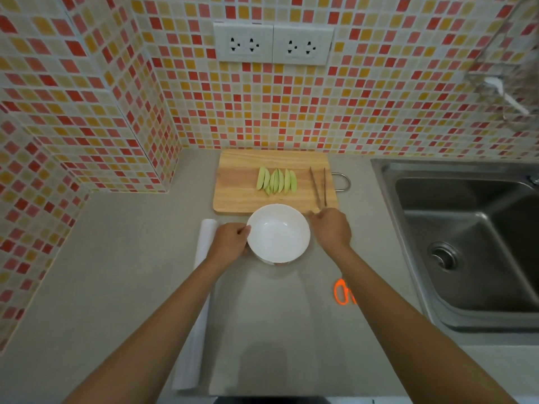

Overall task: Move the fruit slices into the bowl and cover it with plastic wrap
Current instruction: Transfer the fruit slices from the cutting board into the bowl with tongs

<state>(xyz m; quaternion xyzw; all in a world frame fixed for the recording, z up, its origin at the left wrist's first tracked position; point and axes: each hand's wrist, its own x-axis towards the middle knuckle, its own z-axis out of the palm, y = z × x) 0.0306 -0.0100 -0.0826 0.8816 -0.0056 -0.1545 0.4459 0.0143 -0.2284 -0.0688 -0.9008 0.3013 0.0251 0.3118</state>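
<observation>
An empty white bowl (278, 233) stands on the grey counter just in front of a wooden cutting board (239, 196). Several pale green fruit slices (276, 181) lie in a row on the board. My left hand (232, 240) grips the bowl's left rim. My right hand (331, 228) rests beside the bowl's right side, its fingers at the near end of metal tongs (319, 186) lying on the board; whether it grips them is unclear. A roll of plastic wrap (201, 290) lies lengthwise on the counter to the left, partly under my left forearm.
A steel sink (472, 237) takes up the right side. Orange-handled scissors (344, 291) lie on the counter near my right forearm. Tiled walls close off the back and left, with power sockets (272, 45) above the board.
</observation>
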